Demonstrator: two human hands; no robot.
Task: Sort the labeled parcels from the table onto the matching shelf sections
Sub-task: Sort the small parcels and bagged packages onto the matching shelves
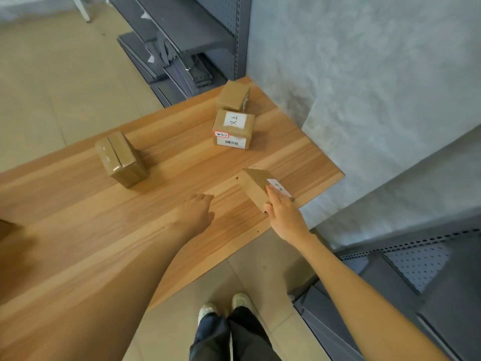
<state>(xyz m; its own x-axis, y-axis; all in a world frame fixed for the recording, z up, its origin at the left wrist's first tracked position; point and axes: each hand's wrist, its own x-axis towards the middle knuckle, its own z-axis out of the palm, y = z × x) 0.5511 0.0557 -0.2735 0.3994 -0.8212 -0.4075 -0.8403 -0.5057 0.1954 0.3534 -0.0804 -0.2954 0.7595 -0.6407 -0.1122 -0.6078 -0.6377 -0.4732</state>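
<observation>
Several brown cardboard parcels lie on the wooden table (78, 230). My right hand (285, 217) grips the near end of a tilted parcel (253, 186) with a white label, close to the table's right edge. My left hand (196, 213) hovers just left of it with fingers loosely curled, holding nothing. Farther back stands a parcel with a handwritten white label and a barcode sticker (233, 128), and behind that sits another parcel (233, 96). A taped parcel (121, 158) rests at the left.
Grey metal shelving (197, 29) stands beyond the table's far corner, with loose shelf panels stacked on the floor. More grey shelving (421, 277) is at the lower right. A grey wall runs along the right. My feet stand on the tiled floor by the table's edge.
</observation>
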